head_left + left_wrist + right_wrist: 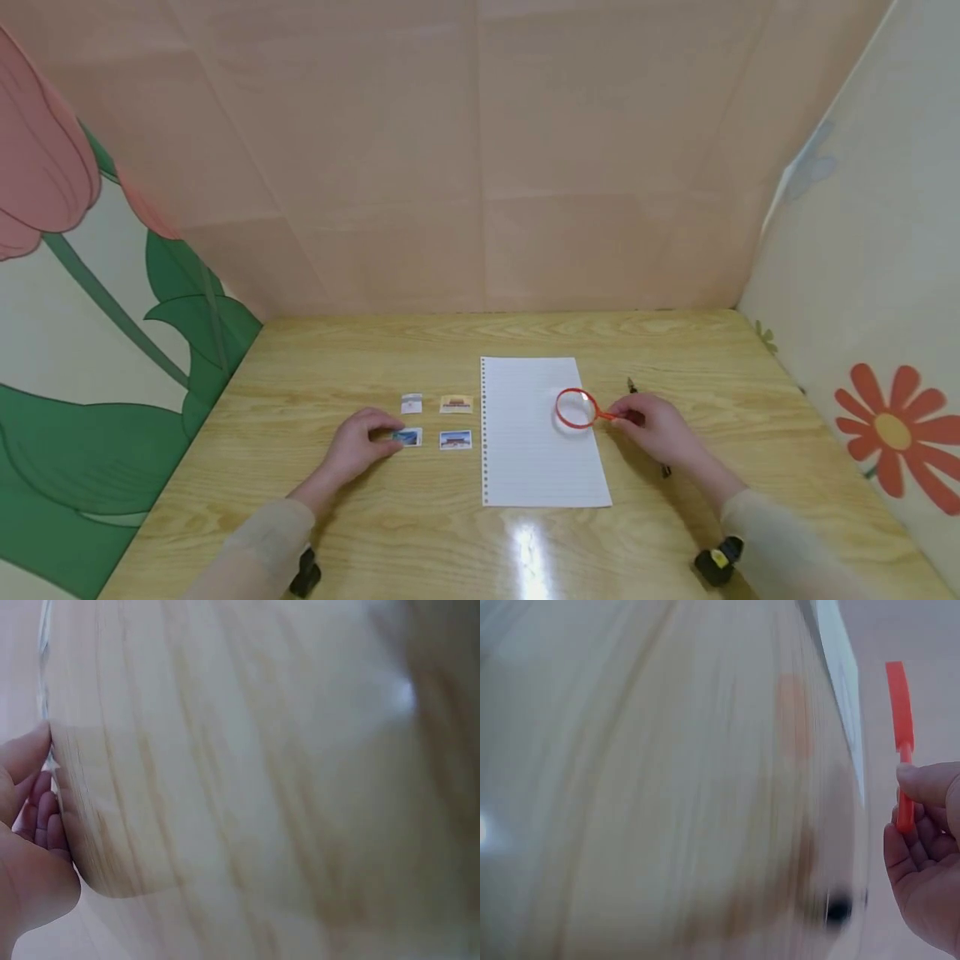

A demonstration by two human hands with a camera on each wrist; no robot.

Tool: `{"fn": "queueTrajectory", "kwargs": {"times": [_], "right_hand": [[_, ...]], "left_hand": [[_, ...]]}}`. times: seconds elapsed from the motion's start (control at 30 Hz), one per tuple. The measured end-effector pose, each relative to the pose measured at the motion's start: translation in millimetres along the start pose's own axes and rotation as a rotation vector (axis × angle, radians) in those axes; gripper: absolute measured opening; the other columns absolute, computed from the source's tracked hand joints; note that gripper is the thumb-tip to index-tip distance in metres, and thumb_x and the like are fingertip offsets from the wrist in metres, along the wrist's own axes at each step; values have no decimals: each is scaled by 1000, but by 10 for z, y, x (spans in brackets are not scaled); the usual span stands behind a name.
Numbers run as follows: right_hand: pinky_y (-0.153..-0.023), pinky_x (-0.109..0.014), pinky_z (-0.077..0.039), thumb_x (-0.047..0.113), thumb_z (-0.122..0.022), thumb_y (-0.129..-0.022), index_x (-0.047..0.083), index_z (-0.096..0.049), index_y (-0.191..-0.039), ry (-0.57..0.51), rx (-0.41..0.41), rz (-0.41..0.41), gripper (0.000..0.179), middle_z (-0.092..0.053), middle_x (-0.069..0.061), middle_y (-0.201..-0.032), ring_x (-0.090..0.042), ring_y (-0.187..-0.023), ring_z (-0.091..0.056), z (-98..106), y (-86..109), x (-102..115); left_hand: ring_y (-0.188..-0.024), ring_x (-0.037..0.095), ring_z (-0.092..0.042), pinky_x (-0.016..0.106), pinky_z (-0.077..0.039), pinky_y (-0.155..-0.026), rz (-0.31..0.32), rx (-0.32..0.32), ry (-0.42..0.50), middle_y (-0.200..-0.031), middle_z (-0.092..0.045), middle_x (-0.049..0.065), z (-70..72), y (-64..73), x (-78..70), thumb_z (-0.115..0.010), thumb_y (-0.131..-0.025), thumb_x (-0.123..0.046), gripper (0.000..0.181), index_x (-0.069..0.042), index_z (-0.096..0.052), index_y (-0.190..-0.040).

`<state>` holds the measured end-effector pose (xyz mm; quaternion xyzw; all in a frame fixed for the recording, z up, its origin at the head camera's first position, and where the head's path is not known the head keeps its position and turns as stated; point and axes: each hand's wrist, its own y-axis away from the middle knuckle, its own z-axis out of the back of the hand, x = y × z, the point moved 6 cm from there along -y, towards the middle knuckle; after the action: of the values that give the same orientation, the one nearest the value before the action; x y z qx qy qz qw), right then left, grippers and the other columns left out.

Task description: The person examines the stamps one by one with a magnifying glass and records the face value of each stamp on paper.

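Observation:
My right hand (651, 423) pinches the handle of a red magnifying glass (576, 409), its round lens above the right part of a lined sheet of paper (536, 467). The right wrist view shows the red frame edge-on, above the thumb and curled fingers. On the left, my left hand (362, 446) has its thumb and fingertip at the left edge of a blue-green stamp (409, 437), as if pinching it; the stamp lies on the table. Three more stamps lie near it: a pale one (412, 403), a yellow one (456, 404) and one with a building (455, 440).
A dark pen (632, 385) lies right of the paper, partly hidden under my right hand. The wooden table (375, 350) meets a plain pinkish backdrop (480, 208) behind and patterned hangings at both sides. Small black devices (717, 562) sit at my wrists.

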<state>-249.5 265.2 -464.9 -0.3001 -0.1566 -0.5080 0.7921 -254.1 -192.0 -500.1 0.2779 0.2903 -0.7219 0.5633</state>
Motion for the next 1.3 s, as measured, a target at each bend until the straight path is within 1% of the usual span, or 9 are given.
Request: {"fn": "queueTrajectory", "kwargs": {"times": [0.1, 0.23, 0.37, 0.47, 0.7, 0.87, 0.97, 1.1, 1.3], "right_hand": [[-63, -24, -48, -4, -78, -80, 10, -72, -87, -46, 9, 54, 17, -61, 8, -80, -8, -73, -52, -197, -116, 200], [-62, -23, -47, -7, -76, -80, 10, -71, -87, -96, 27, 109, 19, -61, 5, -81, -9, -73, -52, -433, -256, 426], [-62, -23, -47, -7, -78, -79, 9, -71, -86, -110, 33, 160, 19, -62, 5, -80, -8, -72, -52, -650, -380, 616], [-63, -23, -48, -5, -79, -78, 10, -72, -85, -127, 37, 186, 17, -63, 6, -79, -8, -71, -53, -776, -452, 767], [-64, -24, -47, -3, -78, -80, 11, -72, -84, -148, 38, 228, 15, -63, 6, -78, -7, -71, -52, -986, -558, 1071], [-63, -24, -46, -3, -79, -78, 12, -72, -84, -155, 27, 253, 18, -61, 6, -78, -7, -71, -51, -1093, -625, 1240], [-64, -24, -46, -3, -78, -78, 12, -71, -84, -152, 34, 249, 18, -61, 6, -79, -8, -72, -51, -1150, -655, 1331], [-65, -25, -47, -4, -76, -79, 9, -71, -85, -154, 63, 231, 15, -61, 4, -79, -10, -73, -52, -1229, -684, 1442], [-72, -30, -48, 0, -77, -80, 10, -71, -83, -124, 85, 214, 12, -60, 4, -78, -13, -76, -54, -1350, -726, 1572]], "left_hand": [[-102, 22, -61, 44, -47, -97, -6, 0, -1, -103, -67, 0, 3, -1, 3, -84, -78, -10, 24, -12, -76, -101], [-102, 23, -61, 45, -47, -97, -11, 1, -6, -103, -67, 0, 9, 0, 0, -84, -79, -10, 24, -12, -76, -101], [-103, 23, -61, 46, -46, -98, -16, 7, -1, -104, -67, 0, 6, -2, 5, -84, -79, -11, 24, -13, -76, -102], [-103, 23, -61, 46, -46, -98, -22, 8, 0, -104, -68, -1, 7, -3, 13, -84, -79, -11, 25, -13, -76, -102], [-103, 24, -61, 47, -46, -98, -34, 4, 16, -104, -68, 0, 12, -4, 11, -84, -78, -10, 25, -12, -76, -102], [-102, 25, -61, 48, -46, -97, -68, -8, 12, -103, -69, 2, 29, 5, -21, -85, -77, -9, 26, -9, -76, -102], [-101, 25, -61, 48, -47, -96, -83, -9, 11, -103, -69, 3, 33, 12, -36, -85, -77, -9, 26, -9, -76, -102], [-101, 26, -62, 48, -47, -96, -103, -11, 17, -103, -69, 4, 38, 21, -47, -85, -76, -9, 27, -9, -76, -102], [-99, 25, -62, 46, -48, -95, -132, -16, 20, -101, -69, 2, 40, 17, -40, -86, -76, -10, 26, -10, -76, -100]]}}
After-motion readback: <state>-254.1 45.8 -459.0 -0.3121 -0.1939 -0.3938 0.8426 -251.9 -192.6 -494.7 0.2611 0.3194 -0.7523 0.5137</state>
